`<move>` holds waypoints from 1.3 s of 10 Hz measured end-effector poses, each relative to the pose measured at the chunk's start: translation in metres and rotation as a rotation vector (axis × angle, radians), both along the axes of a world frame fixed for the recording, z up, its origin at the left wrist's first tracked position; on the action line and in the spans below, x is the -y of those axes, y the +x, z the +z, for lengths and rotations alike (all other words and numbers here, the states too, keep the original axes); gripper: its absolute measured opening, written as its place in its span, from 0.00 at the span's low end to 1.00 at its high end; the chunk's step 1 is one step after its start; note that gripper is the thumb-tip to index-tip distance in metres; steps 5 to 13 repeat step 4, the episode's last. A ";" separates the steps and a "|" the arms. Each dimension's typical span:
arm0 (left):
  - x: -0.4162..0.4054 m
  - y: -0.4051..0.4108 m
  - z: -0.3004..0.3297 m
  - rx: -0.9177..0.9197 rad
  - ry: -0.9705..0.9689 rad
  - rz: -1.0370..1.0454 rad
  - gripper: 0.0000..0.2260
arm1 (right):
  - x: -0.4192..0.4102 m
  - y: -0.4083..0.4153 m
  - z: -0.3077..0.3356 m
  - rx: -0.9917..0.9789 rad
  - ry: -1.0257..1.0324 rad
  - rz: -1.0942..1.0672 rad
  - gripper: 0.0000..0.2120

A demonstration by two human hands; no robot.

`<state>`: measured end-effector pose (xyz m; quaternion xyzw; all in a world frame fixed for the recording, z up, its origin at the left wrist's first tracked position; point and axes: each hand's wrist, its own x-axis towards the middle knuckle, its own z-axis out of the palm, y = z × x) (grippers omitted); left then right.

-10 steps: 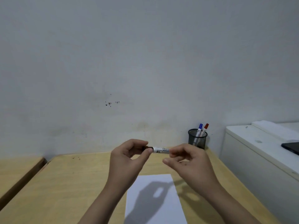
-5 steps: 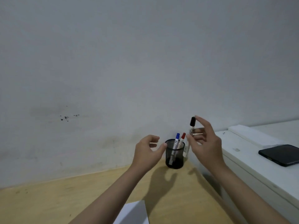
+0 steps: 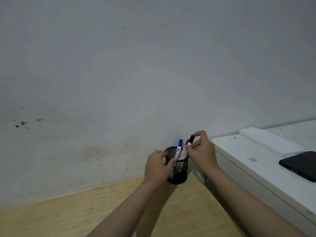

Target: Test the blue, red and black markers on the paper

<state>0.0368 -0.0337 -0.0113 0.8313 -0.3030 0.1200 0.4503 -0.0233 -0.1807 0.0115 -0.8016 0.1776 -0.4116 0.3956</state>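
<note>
Presently catalogued, from the head view:

1. Black wire-mesh cylindrical pen cup (image 3: 177, 175): stands upright at the far right end of the light wooden tabletop (image 3: 68, 214), close to the wall and just beside the white cabinet.
2. Left hand (image 3: 156, 166): wrapped around the left side of the pen cup, thumb across the near mesh and fingers curled over the rim, grasping it.
3. Right hand (image 3: 202, 151): raised above the cup's right rim, fingers pinched on item 4, thumb and forefinger at its upper end.
4. Black-capped marker with a white barrel (image 3: 191, 140): held by the right hand, cap uppermost, tilted slightly right; its lower barrel reaches into the mouth of the cup. Whether its tip touches the cup's floor cannot be told.
5. Blue-capped marker with a white printed barrel (image 3: 179, 148): stands in the cup, cap up, leaning a little right, untouched by either hand.
6. Red-capped marker (image 3: 187, 142): in the cup, between the blue and black markers, mostly hidden behind the black one.
7. White cabinet top (image 3: 239, 154): to the right of the table, carrying a folded white cloth or paper stack (image 3: 270, 141) at the far side and a black smartphone (image 3: 301, 165) lying flat nearer.
8. Grey-white wall (image 3: 136, 74): fills the background, with dark specks at the left.
</note>
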 end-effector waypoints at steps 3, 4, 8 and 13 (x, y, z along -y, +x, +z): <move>-0.003 -0.007 0.007 -0.044 0.067 0.006 0.15 | -0.005 0.008 -0.008 -0.197 0.011 0.025 0.23; -0.009 -0.021 0.020 -0.042 0.053 -0.032 0.17 | -0.012 -0.007 0.002 -0.156 -0.011 0.011 0.26; -0.009 -0.021 0.020 -0.042 0.053 -0.032 0.17 | -0.012 -0.007 0.002 -0.156 -0.011 0.011 0.26; -0.009 -0.021 0.020 -0.042 0.053 -0.032 0.17 | -0.012 -0.007 0.002 -0.156 -0.011 0.011 0.26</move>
